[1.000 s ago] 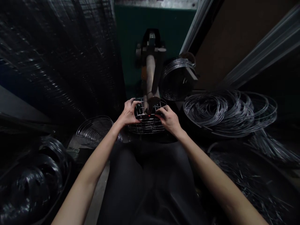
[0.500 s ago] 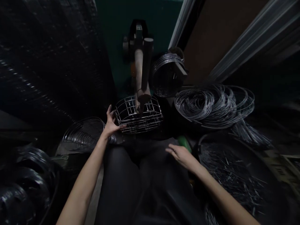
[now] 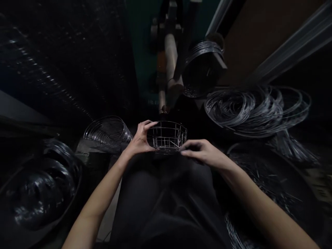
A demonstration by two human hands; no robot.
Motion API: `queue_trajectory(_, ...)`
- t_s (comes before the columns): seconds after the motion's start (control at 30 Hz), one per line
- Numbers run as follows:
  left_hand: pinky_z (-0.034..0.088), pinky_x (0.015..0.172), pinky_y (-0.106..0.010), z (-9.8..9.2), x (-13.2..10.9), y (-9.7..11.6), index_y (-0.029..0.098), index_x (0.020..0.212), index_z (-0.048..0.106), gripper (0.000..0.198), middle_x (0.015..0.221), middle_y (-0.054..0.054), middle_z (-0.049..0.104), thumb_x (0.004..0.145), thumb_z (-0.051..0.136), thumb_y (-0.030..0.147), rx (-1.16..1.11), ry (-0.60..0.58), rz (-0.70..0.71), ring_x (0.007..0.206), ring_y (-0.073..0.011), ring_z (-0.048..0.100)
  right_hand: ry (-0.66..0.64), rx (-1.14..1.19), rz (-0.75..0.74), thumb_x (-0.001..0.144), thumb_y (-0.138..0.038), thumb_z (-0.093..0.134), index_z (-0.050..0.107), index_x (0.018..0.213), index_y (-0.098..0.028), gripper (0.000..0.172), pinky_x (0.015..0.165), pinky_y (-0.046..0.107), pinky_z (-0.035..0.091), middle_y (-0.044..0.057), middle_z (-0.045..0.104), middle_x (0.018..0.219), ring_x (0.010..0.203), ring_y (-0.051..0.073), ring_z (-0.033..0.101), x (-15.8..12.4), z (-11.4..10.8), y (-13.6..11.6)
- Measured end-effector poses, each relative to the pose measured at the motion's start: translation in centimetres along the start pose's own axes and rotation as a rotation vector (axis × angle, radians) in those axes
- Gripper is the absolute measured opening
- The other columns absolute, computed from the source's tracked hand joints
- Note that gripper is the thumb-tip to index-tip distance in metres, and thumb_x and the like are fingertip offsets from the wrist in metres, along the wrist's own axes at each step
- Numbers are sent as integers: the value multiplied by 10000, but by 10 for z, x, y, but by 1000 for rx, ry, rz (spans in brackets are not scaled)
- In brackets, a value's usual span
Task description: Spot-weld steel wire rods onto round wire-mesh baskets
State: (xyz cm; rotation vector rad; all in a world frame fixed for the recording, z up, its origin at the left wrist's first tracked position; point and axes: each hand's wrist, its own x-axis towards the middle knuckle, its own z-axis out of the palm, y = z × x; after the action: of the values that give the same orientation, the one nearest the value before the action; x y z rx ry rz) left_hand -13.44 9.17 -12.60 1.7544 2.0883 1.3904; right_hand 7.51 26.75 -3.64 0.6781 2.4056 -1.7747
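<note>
A round wire basket (image 3: 169, 141) is in front of my lap, below the machine's arm and off it. My left hand (image 3: 141, 140) grips its left side, fingers over the upper rim and thumb at the lower edge. At the basket's lower right, my right hand (image 3: 198, 150) has thumb and fingers drawn together at the wires; the fingertips are dim, and whether they hold a wire cannot be made out.
The machine arm (image 3: 171, 62) stands ahead. Coiled wire (image 3: 233, 107) lies in a tray at right, above a dark basin (image 3: 290, 176) of short wire pieces. Wire rings (image 3: 109, 131) sit at left, with shiny coils (image 3: 44, 190) nearer me.
The basket has come away from the machine arm, toward my lap, with my left hand on it. My right hand has moved up to the basket's right side. The camera view has shifted.
</note>
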Motion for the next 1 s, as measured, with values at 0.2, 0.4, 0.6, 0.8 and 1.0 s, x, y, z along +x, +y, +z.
queue_trajectory(0.2, 383, 1066, -506, -2, -10, 2, 282, 1327, 375, 1022, 1308, -103, 429, 461, 911, 361, -234, 80, -143, 1248, -314, 430, 200, 283, 32, 670, -437, 773, 691, 997, -193, 417, 371, 185, 274, -45, 538, 593, 410, 43, 378, -18, -23, 3)
queue_trajectory(0.4, 493, 952, -462, 18, -57, 5, 304, 1329, 335, 1013, 1235, -98, 461, 490, 901, 361, -610, 203, -684, 1133, -276, 549, 539, 308, 78, 670, -483, 764, 675, 990, -207, 432, 518, 229, 466, 4, 628, 682, 583, 124, 575, -60, -32, 64)
queue_trajectory(0.6, 467, 970, -486, 25, -67, 8, 285, 1340, 362, 942, 1190, -95, 505, 550, 861, 403, -619, 200, -841, 1114, -278, 554, 723, 113, 36, 680, -505, 724, 653, 807, -205, 333, 779, 330, 496, 30, 671, 840, 807, 186, 613, -48, -5, 106)
queue_trajectory(0.8, 447, 1001, -471, 25, -61, 6, 289, 1374, 321, 949, 1247, -104, 493, 590, 844, 397, -617, 194, -855, 1166, -290, 527, 788, -27, -20, 735, -461, 675, 636, 815, -204, 272, 731, 320, 479, 16, 651, 798, 765, 183, 601, -23, 8, 108)
queue_trajectory(1.0, 462, 990, -491, 27, -62, 3, 295, 1393, 276, 948, 1262, -113, 510, 628, 831, 371, -662, 171, -835, 1163, -293, 547, 799, -77, -22, 780, -447, 625, 620, 814, -202, 248, 691, 306, 465, 12, 642, 769, 720, 170, 576, -14, 11, 119)
